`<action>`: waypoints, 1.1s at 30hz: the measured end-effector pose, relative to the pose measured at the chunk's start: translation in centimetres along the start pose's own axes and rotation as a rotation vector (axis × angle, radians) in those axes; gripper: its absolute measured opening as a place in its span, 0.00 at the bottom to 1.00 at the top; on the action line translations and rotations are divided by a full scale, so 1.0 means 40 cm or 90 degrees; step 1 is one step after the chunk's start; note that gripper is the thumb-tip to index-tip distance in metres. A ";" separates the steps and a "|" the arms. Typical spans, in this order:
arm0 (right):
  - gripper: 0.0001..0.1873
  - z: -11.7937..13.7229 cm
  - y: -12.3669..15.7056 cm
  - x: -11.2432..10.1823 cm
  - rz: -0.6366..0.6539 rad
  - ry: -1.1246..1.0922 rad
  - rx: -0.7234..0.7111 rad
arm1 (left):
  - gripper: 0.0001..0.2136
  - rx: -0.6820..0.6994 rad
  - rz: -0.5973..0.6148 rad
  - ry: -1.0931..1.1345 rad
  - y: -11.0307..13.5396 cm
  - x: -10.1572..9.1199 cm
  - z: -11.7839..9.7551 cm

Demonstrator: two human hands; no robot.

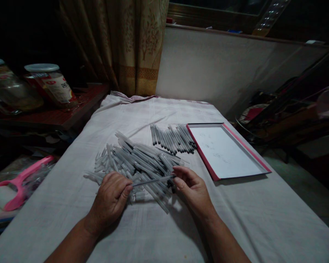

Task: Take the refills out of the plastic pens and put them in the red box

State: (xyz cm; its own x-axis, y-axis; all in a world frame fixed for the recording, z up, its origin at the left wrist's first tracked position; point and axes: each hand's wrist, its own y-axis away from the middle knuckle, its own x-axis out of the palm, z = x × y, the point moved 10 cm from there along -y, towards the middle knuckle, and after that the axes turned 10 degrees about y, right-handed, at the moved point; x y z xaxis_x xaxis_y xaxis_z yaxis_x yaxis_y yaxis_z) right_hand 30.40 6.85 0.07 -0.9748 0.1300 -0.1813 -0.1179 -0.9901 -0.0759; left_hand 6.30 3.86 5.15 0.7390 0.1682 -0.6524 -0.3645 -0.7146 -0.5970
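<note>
left hand [112,195] and right hand [193,190] pinching 1 pen [153,180], pen pile [126,157] beneath, tray [204,157] near tablecloth's [263,212] right edge

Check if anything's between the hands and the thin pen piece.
Nothing visible: the left hand and right hand each hold the thin pen piece near an end. The loose pen pile lies under and beyond it.

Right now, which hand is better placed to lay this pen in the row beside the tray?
Probably the right hand: it is nearer the row, while the pile lies between the left hand and the row. Both hands hold the pen, so the left would have to let go.
</note>
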 end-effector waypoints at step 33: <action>0.14 -0.042 0.003 0.019 0.103 0.028 0.078 | 0.09 0.032 0.027 -0.021 -0.008 0.010 -0.021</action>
State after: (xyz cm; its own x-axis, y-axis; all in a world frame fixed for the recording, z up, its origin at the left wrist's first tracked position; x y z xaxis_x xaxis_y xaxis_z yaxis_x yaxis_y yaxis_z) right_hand 29.98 6.93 -1.72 -0.9739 -0.0321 -0.2245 0.0153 -0.9970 0.0765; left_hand 7.20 3.58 5.48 0.7032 0.1611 -0.6925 -0.4241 -0.6867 -0.5904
